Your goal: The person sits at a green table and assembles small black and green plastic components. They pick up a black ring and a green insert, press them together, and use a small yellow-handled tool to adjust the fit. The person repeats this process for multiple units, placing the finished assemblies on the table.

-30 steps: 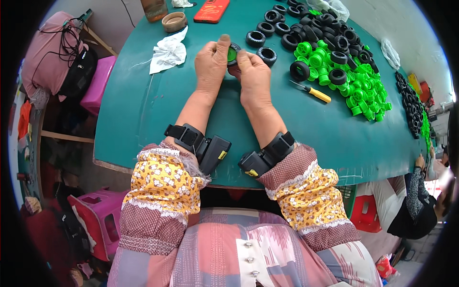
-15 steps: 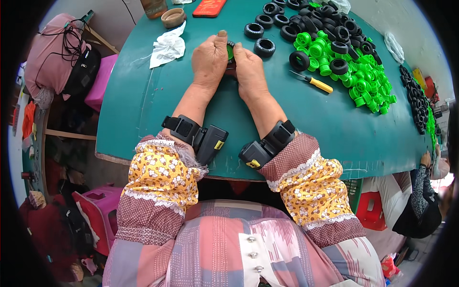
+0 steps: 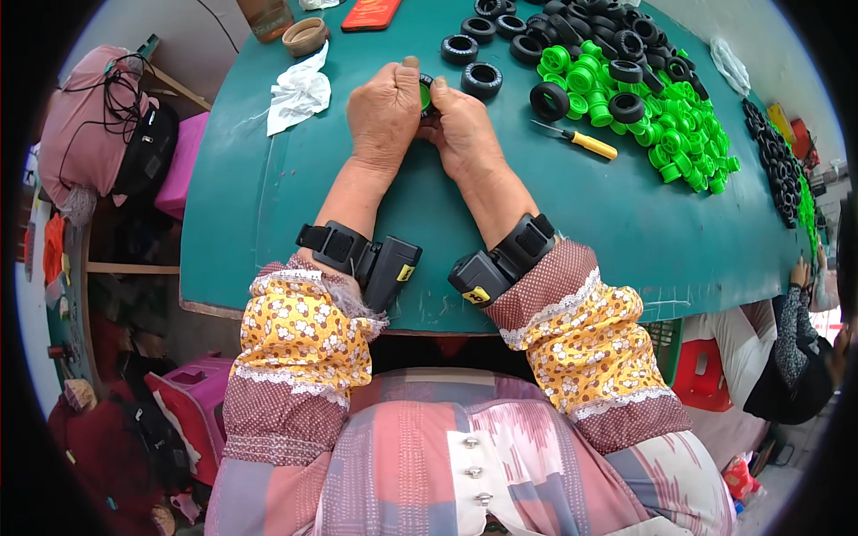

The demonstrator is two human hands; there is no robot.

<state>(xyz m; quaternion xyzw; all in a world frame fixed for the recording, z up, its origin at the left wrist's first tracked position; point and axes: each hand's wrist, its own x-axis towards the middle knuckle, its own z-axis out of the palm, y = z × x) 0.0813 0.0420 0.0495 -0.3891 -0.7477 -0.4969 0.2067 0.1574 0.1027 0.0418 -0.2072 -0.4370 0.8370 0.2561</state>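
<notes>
Between my two hands is a small toy wheel (image 3: 425, 95), a green hub with a black tire around it, mostly covered by fingers. My left hand (image 3: 382, 112) grips it from the left, thumb up along its edge. From the other side my right hand (image 3: 463, 125) closes on it, thumb pressed near the rim. How far the hub sits inside the tire cannot be made out. Just beyond my right hand lie loose black tires (image 3: 482, 80). To the right is a heap of bright green hubs (image 3: 672, 134), with more black tires (image 3: 628, 45) piled behind and among them.
A yellow-handled screwdriver (image 3: 593, 145) lies right of my hands on the green table (image 3: 572, 241). At the back left are a crumpled white tissue (image 3: 299, 93), a round brown lid (image 3: 306, 36) and a red phone (image 3: 371, 12). Another person (image 3: 791, 357) sits at the far right.
Both hands keep their grip on the wheel, thumbs still pressing. The whole view has shifted slightly, so the table things appear a little further left and higher.
</notes>
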